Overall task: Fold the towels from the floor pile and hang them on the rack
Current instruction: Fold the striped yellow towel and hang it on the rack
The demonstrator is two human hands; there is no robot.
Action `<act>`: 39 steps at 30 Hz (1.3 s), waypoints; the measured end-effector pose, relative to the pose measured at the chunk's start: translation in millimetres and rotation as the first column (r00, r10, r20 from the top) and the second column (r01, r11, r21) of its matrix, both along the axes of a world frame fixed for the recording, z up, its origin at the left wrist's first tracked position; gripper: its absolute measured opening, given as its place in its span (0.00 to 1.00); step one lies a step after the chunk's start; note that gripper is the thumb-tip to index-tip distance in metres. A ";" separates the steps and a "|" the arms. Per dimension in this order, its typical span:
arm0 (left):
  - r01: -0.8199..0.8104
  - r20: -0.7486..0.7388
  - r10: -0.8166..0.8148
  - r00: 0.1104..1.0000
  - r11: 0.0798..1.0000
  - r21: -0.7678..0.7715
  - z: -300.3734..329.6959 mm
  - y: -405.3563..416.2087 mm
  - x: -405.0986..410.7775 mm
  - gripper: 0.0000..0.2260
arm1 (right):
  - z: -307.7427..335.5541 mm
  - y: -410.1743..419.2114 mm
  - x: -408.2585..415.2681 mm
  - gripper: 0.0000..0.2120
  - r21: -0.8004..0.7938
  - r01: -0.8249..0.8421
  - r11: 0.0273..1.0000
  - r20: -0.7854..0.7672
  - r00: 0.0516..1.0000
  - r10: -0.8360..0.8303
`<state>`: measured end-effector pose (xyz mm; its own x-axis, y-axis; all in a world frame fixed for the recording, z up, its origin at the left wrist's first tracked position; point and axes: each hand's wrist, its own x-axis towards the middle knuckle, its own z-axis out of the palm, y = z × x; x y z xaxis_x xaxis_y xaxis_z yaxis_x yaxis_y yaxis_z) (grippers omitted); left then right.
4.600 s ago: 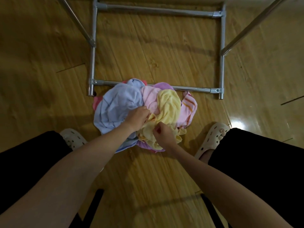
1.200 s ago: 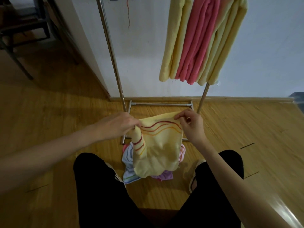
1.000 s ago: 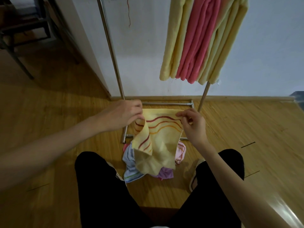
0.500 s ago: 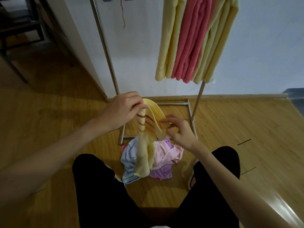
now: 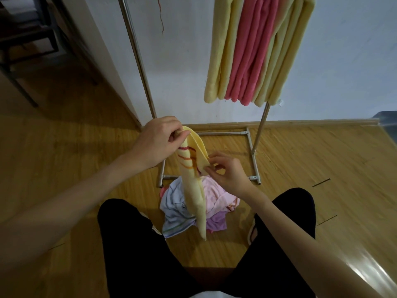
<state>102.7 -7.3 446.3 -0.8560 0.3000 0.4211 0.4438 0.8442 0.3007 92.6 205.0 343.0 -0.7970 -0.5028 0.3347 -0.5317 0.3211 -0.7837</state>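
Hanging in mid-air above the floor pile, the pale yellow terry towel with red and orange wavy stripes (image 5: pixel 194 190) is doubled lengthwise into a narrow strip, its long axis running nearly straight down from the hands to a tip just over the heap. The left hand (image 5: pixel 160 140) is uppermost and carries the weight, its fingers (image 5: pixel 178 134) pinched together on the top of the fold; the right hand (image 5: pixel 225 168) sits lower and to the right, its fingers (image 5: pixel 209 167) nipped on the free edge beside the stripes. Directly beneath lies the crumpled pile of pink, light blue and lilac towels (image 5: pixel 206 203) on the wooden plank floor (image 5: pixel 322 168), against the near bar of the silver metal tube rack (image 5: pixel 139 61). Folded yellow and pink towels (image 5: pixel 255 50) already drape from the rack's top, towards its right post, and the left stretch looks free. Judging by this, the left hand is the nearer to that open stretch, so the strip probably needs one more fold before it goes up and forward over the rail.
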 end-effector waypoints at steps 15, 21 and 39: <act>0.236 0.092 -0.220 0.971 0.938 -0.255 5.6 -46.4 24.2 0.29 | 85.9 15.6 -53.8 0.08 0.031 0.073 0.997 -0.122 0.990 -0.068; 0.226 0.013 -0.239 0.971 0.897 -0.380 27.4 -51.1 24.3 0.20 | 115.8 21.3 -59.8 0.09 0.084 0.021 0.996 -0.196 0.981 -0.004; 0.082 -0.078 -0.070 0.994 0.985 0.154 61.9 -23.3 16.4 0.13 | 135.9 44.2 -58.7 0.09 -0.039 0.148 0.988 -0.208 0.966 -0.153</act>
